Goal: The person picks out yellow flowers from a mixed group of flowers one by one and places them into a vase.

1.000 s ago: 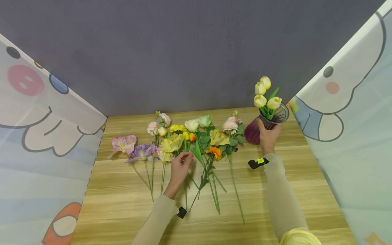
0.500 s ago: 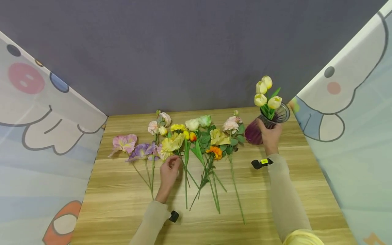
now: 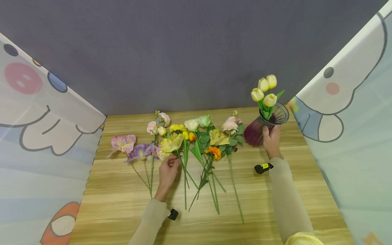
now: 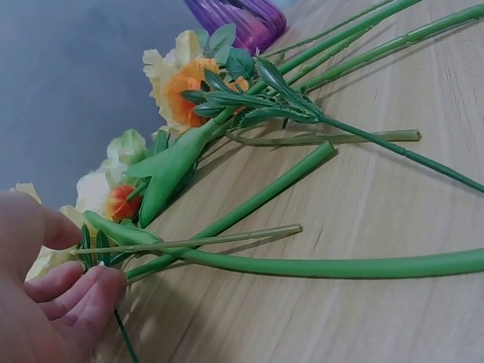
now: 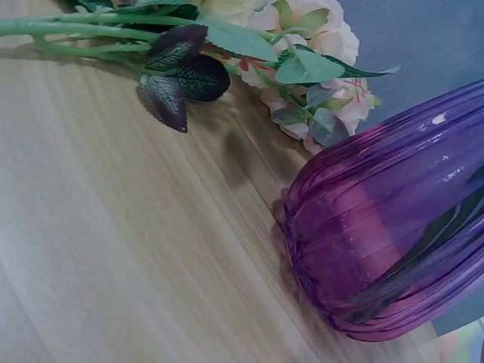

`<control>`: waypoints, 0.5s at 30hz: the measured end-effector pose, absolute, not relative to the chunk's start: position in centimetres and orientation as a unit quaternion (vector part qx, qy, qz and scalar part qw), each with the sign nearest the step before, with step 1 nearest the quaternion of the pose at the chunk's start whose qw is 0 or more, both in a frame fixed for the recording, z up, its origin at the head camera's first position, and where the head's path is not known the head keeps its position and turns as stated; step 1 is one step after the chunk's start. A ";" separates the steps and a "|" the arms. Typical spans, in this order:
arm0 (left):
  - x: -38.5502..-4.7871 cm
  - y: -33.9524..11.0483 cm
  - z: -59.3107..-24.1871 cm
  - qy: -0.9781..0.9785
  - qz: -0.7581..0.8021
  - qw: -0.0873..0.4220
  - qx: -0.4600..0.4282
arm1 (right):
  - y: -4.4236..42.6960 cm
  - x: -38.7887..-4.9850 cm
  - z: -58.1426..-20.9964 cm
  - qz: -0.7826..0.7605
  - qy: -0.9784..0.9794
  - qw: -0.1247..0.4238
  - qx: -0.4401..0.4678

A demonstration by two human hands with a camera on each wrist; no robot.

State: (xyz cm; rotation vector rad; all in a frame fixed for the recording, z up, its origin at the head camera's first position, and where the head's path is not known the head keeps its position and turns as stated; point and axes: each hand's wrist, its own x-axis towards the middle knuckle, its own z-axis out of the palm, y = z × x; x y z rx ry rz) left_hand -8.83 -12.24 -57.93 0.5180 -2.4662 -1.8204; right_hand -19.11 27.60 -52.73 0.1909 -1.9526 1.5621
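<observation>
A tilted purple glass vase is at the back right, its mouth leaning right. My right hand grips it below the rim, thumb on the near side. White-yellow tulips stand in the vase mouth. In the right wrist view the vase's base shows near the table; the hand does not. My left hand is at the stems below a yellow flower. In the left wrist view, its thumb and loosely bent fingers stand apart beside a thin stem; whether they touch it is unclear.
Artificial flowers lie in a row across the wooden table: a pink iris, a purple iris, an orange flower and pale pink roses. Their stems cross toward the front. A grey wall and printed side panels surround the table.
My left hand has moved left from the middle stems to those below the yellow flower, then stayed there. My right thumb has shifted lower on the vase, and the tulips have shifted in its mouth.
</observation>
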 end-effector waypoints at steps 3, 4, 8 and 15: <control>-9.0 -12.2 -58.0 -0.801 -0.575 0.018 0.165 | 27.6 -18.9 -52.9 0.617 -0.719 0.314 0.057; -9.0 -12.1 -58.0 -0.803 -0.573 0.019 0.164 | 27.7 -18.8 -52.9 0.624 -0.714 0.313 0.047; -9.3 -12.0 -58.0 -0.810 -0.565 0.016 0.156 | 27.9 -18.3 -52.8 0.635 -0.713 0.298 -0.006; -9.5 -12.2 -58.2 -0.823 -0.548 -0.005 0.150 | 29.2 -19.0 -54.0 0.631 -0.733 0.248 -0.054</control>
